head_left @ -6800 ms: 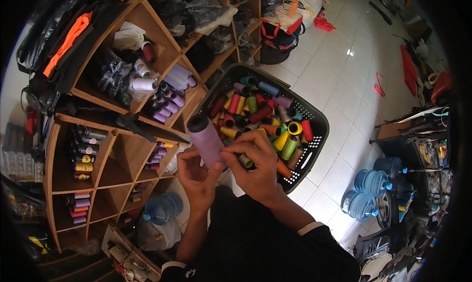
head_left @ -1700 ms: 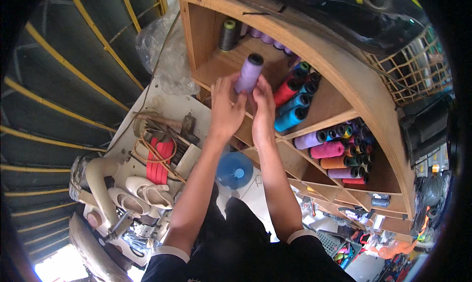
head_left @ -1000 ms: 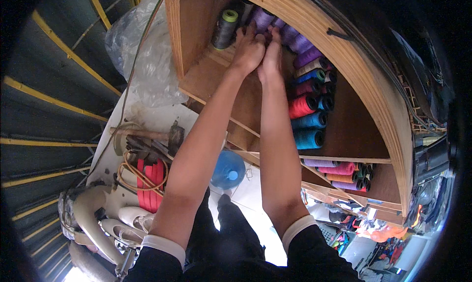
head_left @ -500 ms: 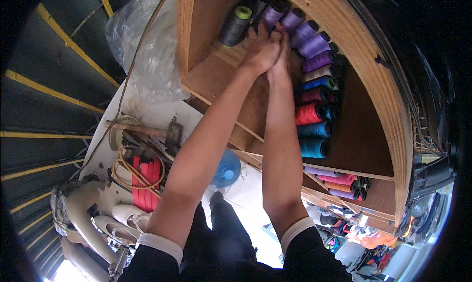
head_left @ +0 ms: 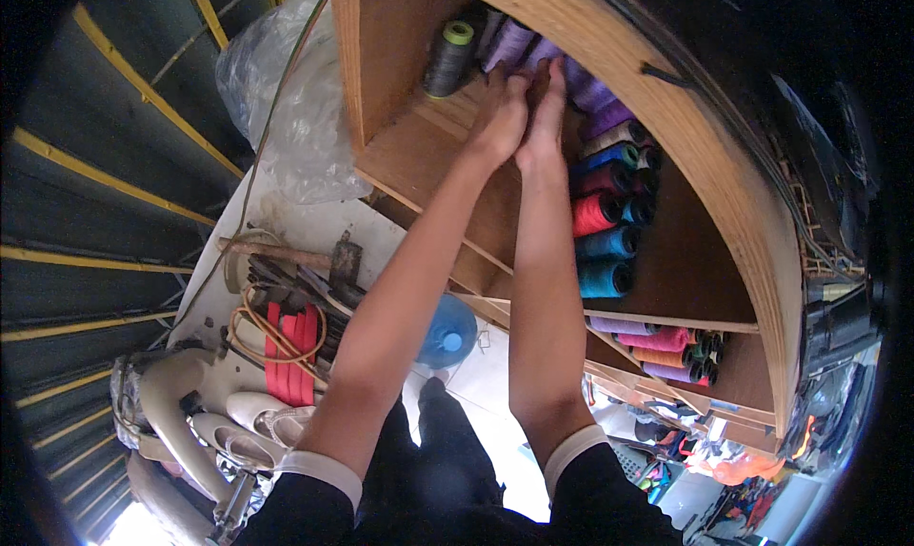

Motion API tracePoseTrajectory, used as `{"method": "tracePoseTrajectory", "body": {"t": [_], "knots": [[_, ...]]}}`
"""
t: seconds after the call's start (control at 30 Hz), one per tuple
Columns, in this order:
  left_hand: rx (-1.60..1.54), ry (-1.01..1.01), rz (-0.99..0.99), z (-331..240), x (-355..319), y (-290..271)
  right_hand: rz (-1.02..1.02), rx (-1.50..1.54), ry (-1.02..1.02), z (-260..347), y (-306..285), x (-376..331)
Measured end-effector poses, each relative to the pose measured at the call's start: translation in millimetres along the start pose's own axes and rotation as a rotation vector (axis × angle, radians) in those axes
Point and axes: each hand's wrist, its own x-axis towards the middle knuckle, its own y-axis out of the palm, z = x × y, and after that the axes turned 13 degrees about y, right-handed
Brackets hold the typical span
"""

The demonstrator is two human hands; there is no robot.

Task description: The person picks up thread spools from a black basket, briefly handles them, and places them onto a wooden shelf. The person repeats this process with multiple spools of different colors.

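Observation:
My left hand (head_left: 499, 118) reaches into a wooden shelf compartment, its stretched fingertips against the lower end of a lilac thread cone (head_left: 506, 45). Close beside it, my right hand (head_left: 544, 118) has its fingers stretched out and touching another lilac cone (head_left: 542, 51). Both hands are open, their inner edges nearly together, and neither is wrapped round a cone. A dark grey thread cone (head_left: 447, 62) with a lime-green top stands left of my hands. To the right lie purple cones (head_left: 592, 96), a red cone (head_left: 595, 214) and teal cones (head_left: 606, 277), some partly hidden.
The wooden shelf's curved edge (head_left: 705, 132) borders the compartment. A lower shelf holds more thread cones (head_left: 657, 340). Left are a clear plastic bag (head_left: 286, 118), a hammer (head_left: 345, 258), a red bundle (head_left: 288, 356) and pale shoes (head_left: 257, 417). A blue water jug (head_left: 445, 335) stands below.
Both hands have shifted slightly down and stay against the lilac cones. The view has moved a little, and the shelf's edge now covers more of the upper cones.

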Motion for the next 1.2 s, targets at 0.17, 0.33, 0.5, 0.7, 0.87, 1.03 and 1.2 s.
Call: {"method": "tracePoseTrajectory", "body": {"t": [0.17,0.33,0.5,0.7,0.87,1.03,1.2], "knots": [[-0.127,-0.015,-0.339,-58.9,-80.8,8.1,0.137,-0.097,0.001,2.8,-9.2,-68.4],[0.043,0.019,-0.44,-87.9,-207.0,-12.0,0.386,-0.268,-0.083,-38.1,-57.4,-205.6],[0.03,-0.154,-0.135,-71.1,-351.4,12.5,0.287,-0.273,0.34,-92.2,-199.8,-323.5],[0.173,-0.382,0.916,-31.6,-469.9,7.2,-0.282,-0.833,0.466,-174.1,-404.2,-447.4],[0.399,-0.791,1.189,22.8,-543.7,-24.7,-0.969,-0.512,0.535,-324.7,-571.7,-604.9],[0.584,-1.402,1.032,92.3,-563.4,-108.1,-1.315,-0.071,1.127,-440.0,-620.5,-782.9],[0.541,-1.162,1.171,64.4,-586.4,-71.6,-1.277,0.216,1.014,-454.8,-605.3,-869.7]]}}
